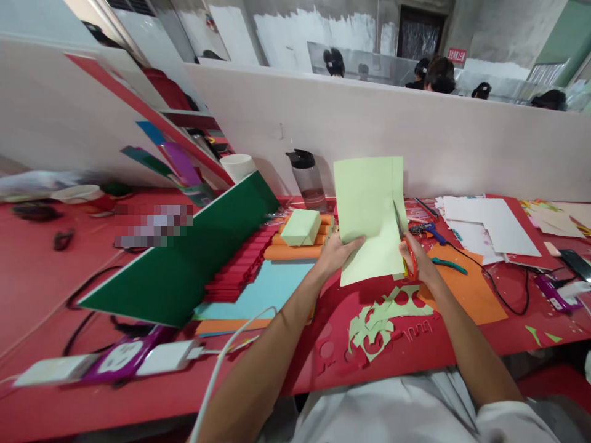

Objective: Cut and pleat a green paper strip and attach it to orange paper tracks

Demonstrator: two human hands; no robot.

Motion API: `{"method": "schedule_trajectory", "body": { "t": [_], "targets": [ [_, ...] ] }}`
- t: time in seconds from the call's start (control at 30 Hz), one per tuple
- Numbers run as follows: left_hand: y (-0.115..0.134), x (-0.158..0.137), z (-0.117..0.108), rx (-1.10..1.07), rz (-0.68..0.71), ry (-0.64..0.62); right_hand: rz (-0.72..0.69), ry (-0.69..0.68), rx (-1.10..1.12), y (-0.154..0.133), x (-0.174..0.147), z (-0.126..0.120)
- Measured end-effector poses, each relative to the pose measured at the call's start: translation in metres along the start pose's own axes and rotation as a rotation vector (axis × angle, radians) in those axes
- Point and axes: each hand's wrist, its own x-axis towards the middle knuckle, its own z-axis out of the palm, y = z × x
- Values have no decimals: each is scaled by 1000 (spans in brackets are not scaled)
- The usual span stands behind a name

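A light green sheet of paper point(364, 203) is held upright above the red table point(305, 369). My left hand point(339, 251) grips its lower left edge, thumb on the front. My right hand point(418, 252) is closed around orange-handled scissors point(410, 258). Their blades lie against the sheet near its right side, where a line runs up toward the top edge. Light green paper scraps point(376, 323) with cut-out holes lie on the table below. Left of the sheet, a folded light green paper block point(301, 226) rests on orange paper rolls point(293, 252).
A green board point(184, 258) leans at left beside red pleated paper point(242, 264). Behind stand a water bottle point(308, 181) and a white partition point(369, 117). At right lie a blue glue gun point(431, 232), orange paper point(480, 295) and white sheets point(508, 231). A white cable point(226, 351) crosses near my left arm.
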Motion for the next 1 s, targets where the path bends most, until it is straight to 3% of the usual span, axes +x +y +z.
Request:
{"method": "schedule_trajectory", "body": {
  "t": [0.33, 1.0],
  "targets": [
    [5, -4, 5, -19, -46, 23, -1, 85, -53, 11, 6, 5],
    [2, -5, 8, 13, -12, 6, 9, 97, -51, 4, 3, 4]
  ]
}}
